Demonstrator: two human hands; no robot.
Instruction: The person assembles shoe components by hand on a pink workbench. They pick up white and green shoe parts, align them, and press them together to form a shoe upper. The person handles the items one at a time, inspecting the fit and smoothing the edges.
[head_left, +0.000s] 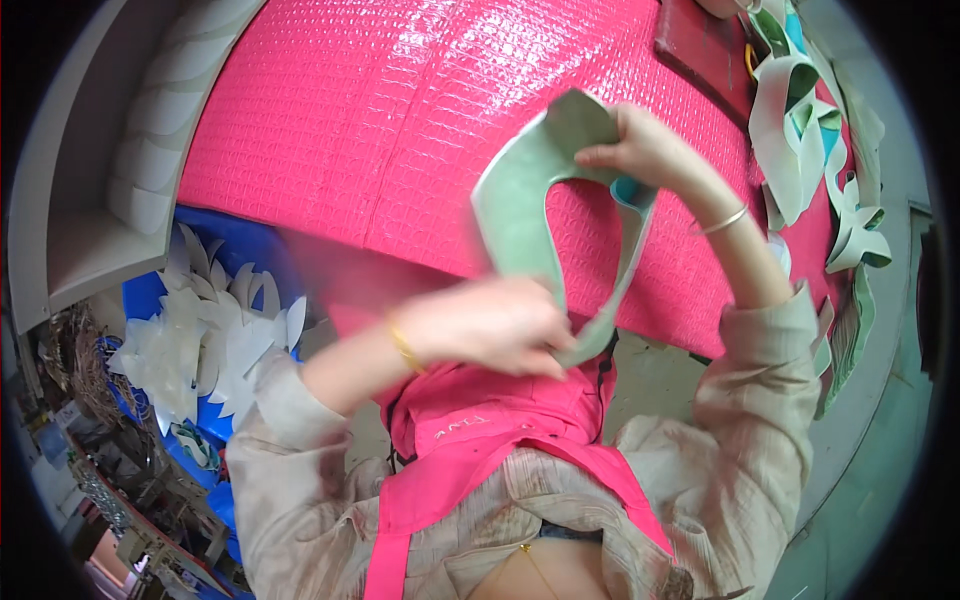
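A pale green, horseshoe-shaped shoe upper (pixel 520 235) with a patch of teal lining is held up over the near edge of the pink-covered table (pixel 330 130). My right hand (pixel 640 150) pinches its far end, thumb on the near face. Closer to my body, my left hand (pixel 490 325) is closed at the lower end of the piece. That hand is smeared by motion, and its fingers partly hide the material there. Between the two sides of the upper, the pink cover shows through.
Several white and green cut pieces (pixel 795 150) hang along the table's right edge, near a dark red board (pixel 705 55). At the left, a blue-lined bin (pixel 225 225) holds white scraps (pixel 200 340) below a grey shelf unit (pixel 85 200). My pink apron (pixel 490 410) touches the near edge.
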